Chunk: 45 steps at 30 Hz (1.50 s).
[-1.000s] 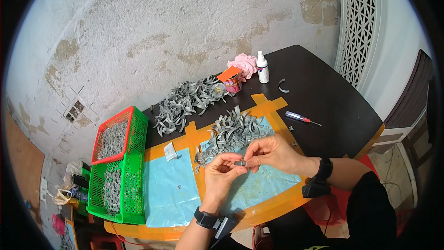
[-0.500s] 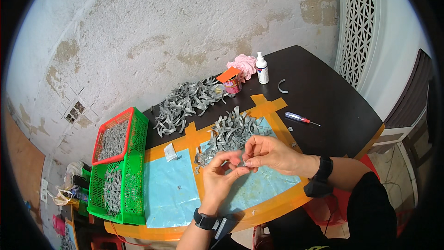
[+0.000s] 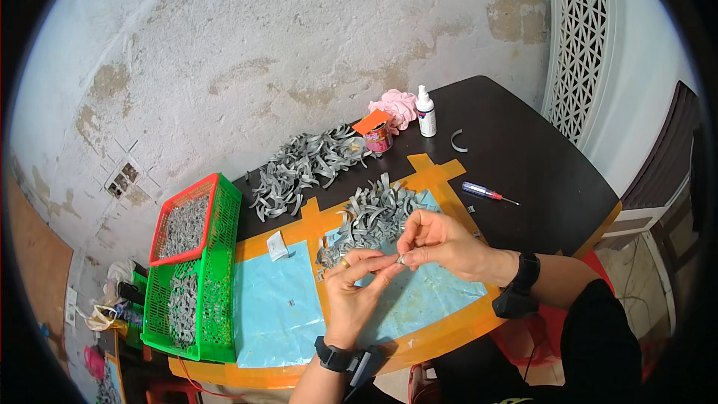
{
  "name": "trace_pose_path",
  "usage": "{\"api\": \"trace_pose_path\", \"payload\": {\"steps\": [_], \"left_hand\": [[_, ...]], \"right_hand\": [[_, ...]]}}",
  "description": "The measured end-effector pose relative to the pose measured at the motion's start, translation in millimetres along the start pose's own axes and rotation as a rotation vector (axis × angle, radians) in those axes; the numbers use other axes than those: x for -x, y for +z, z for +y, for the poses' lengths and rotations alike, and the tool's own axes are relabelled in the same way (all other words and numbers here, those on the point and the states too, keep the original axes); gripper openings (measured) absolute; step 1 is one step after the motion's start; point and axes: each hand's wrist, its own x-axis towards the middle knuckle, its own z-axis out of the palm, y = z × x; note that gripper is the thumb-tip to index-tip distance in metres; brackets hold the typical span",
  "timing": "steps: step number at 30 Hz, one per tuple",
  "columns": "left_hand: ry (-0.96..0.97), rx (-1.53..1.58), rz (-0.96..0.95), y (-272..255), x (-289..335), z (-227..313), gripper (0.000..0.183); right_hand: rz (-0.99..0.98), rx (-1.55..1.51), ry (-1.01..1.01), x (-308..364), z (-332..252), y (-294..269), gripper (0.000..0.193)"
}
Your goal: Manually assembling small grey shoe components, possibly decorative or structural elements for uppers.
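Note:
My left hand [image 3: 359, 284] and my right hand [image 3: 449, 251] meet over the blue sheet [image 3: 273, 307] at the table's near side. Both pinch a small grey piece [image 3: 402, 259] between thumb and fingertips; the fingers cover most of it, so its exact kind cannot be made out. Just beyond them lies a heap of grey curved strips [image 3: 376, 213], partly hidden by my hands. A larger heap of similar grey strips [image 3: 299, 168] rests farther back against the wall.
On the left stand a green basket [image 3: 221, 269] and a red-rimmed basket [image 3: 159, 243], both holding small grey pieces. A screwdriver [image 3: 482, 191], a single curved strip [image 3: 454, 140], a white spray bottle [image 3: 425, 114], a tin [image 3: 378, 140] and pink cloth [image 3: 396, 106] lie beyond. Orange tape [image 3: 441, 329] borders the sheet.
My left fingers have straightened and shifted slightly to the right, their tips now meeting my right fingertips at the small grey piece. My right hand has hardly moved.

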Motion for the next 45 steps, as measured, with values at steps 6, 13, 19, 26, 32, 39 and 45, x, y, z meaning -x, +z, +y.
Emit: {"api": "trace_pose_path", "payload": {"steps": [6, 13, 19, 26, 32, 39, 45], "left_hand": [[-0.005, 0.008, 0.008, 1.7, 0.1, 2.4, 0.015], [-0.006, 0.013, 0.051, 4.2, 0.8, -7.9, 0.015], [0.013, 0.069, 0.003, 4.5, -2.4, -6.5, 0.015], [-0.053, 0.137, -0.045, 4.9, -1.8, -18.6, 0.015], [-0.140, 0.227, -0.157, 3.9, -0.3, -30.2, 0.013], [-0.220, 0.343, -0.193, 5.1, -1.2, -29.7, 0.016], [-0.220, 0.519, -0.226, 1.2, -1.1, -28.2, 0.015]], "right_hand": [[0.017, -0.009, 0.000, 0.0, 3.5, -4.1, 0.024], [0.052, 0.025, 0.007, 0.0, 1.5, 1.9, 0.021], [0.055, 0.018, 0.023, 0.4, 0.5, 0.8, 0.023], [0.052, -0.016, 0.068, 0.1, 2.7, -2.3, 0.024], [0.039, -0.012, 0.082, 1.0, 8.6, -4.5, 0.023], [0.019, 0.065, 0.058, 1.6, 4.4, 0.6, 0.020], [-0.051, 0.066, 0.005, 3.8, 5.1, 1.7, 0.021]]}}
